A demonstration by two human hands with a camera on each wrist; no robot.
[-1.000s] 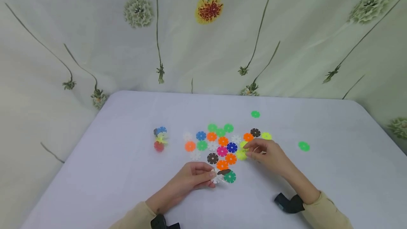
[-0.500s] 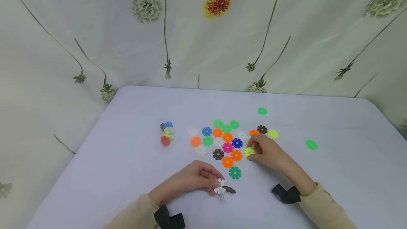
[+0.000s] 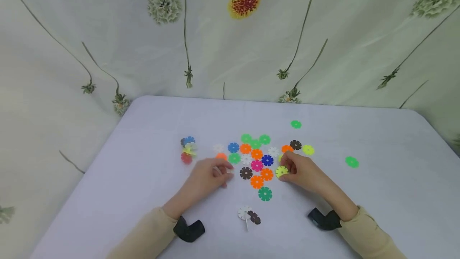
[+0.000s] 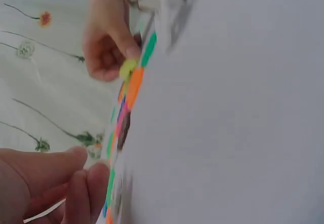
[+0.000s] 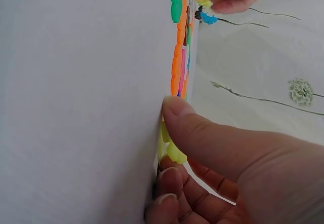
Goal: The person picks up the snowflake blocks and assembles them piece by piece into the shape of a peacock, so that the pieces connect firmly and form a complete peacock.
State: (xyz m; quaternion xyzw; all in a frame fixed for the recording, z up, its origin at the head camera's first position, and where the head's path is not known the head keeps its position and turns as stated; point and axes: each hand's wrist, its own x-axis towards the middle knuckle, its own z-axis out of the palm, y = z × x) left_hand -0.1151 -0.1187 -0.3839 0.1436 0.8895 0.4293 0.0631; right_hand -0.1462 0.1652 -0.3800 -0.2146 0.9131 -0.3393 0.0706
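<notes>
Pinched between the thumb and fingers of my right hand (image 3: 300,171) is a yellow notched plastic disc (image 3: 282,172), low over the table; it shows by the fingertips in the right wrist view. My left hand (image 3: 207,175) hovers at the left side of the loose discs, fingers loosely bent, nothing seen between them. It covers part of an orange disc (image 3: 221,156). Near the front of the table lies a joined piece made of a white disc (image 3: 244,212), a brown disc (image 3: 254,217) and a thin clear part standing on edge.
Loose discs in several colours lie mid-table, such as a pink one (image 3: 256,166) and a dark green one (image 3: 265,194). A joined cluster, with a red disc (image 3: 186,158), sits left. A green disc (image 3: 352,162) lies far right. Flowered cloth (image 3: 201,43) hangs behind.
My left hand has let go of the white-and-brown piece on the table near me and moved up and left. My right hand has taken hold of the yellow disc.
</notes>
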